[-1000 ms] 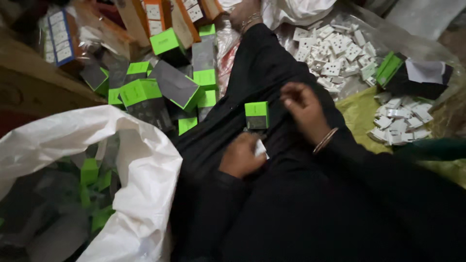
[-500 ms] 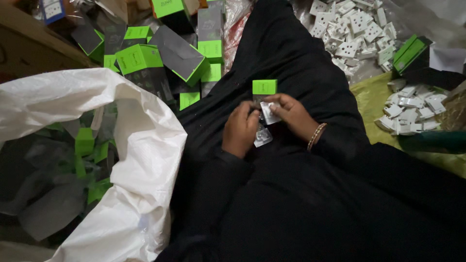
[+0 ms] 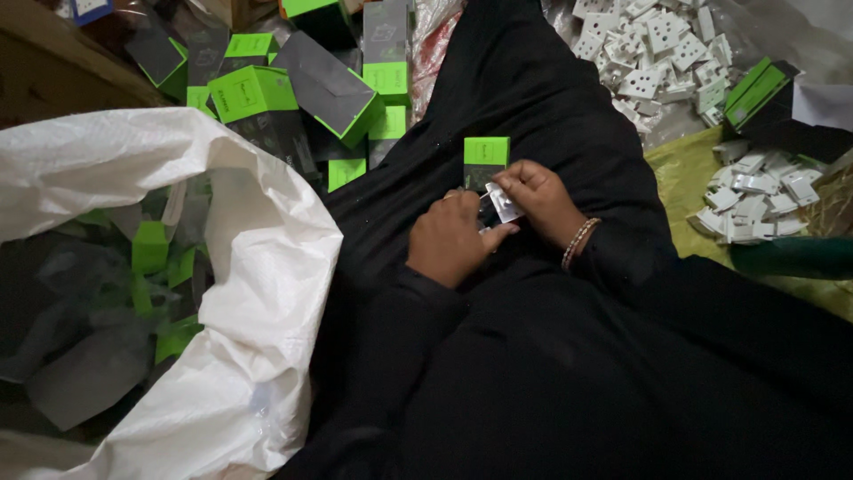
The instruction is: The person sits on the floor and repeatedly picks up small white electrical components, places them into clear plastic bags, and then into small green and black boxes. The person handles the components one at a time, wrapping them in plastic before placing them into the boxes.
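Over the lap, the right hand pinches a small white socket piece in closed fingers, the left hand curled closed against it, the green-topped box just beyond; a loose pinch could drop the piece into the dark cloth.

Box green-topped, grey-sided. Socket white. Robe black. Sack white. Socket heap white. Cloth yellow-green. Bangle beaded, pale.
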